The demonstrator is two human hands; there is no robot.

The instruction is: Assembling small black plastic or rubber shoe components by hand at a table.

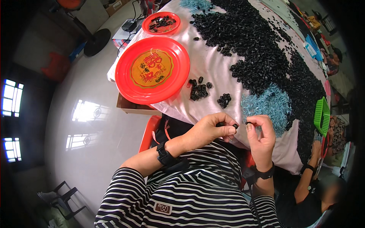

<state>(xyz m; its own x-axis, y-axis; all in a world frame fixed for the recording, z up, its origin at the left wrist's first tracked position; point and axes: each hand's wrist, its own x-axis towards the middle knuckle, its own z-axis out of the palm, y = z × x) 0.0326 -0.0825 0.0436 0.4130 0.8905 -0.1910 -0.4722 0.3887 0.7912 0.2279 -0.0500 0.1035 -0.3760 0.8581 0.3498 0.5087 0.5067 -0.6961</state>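
Observation:
Close to the table's near edge, my left hand is closed, pinching a small black cylindrical piece between thumb and fingers. Just to its right, my right hand pinches another small black piece at its fingertips. The two pieces are a little apart. Beyond my hands lie a small cluster of black pieces and a larger group of black cylindrical pieces. A heap of clear bluish small parts sits past my right hand, beside a great spread of small black parts.
A large red plate stands at the table's left edge, with a smaller red plate holding black pieces behind it. At the right are a green basket and a co-worker's arm. A fan stands on the floor.

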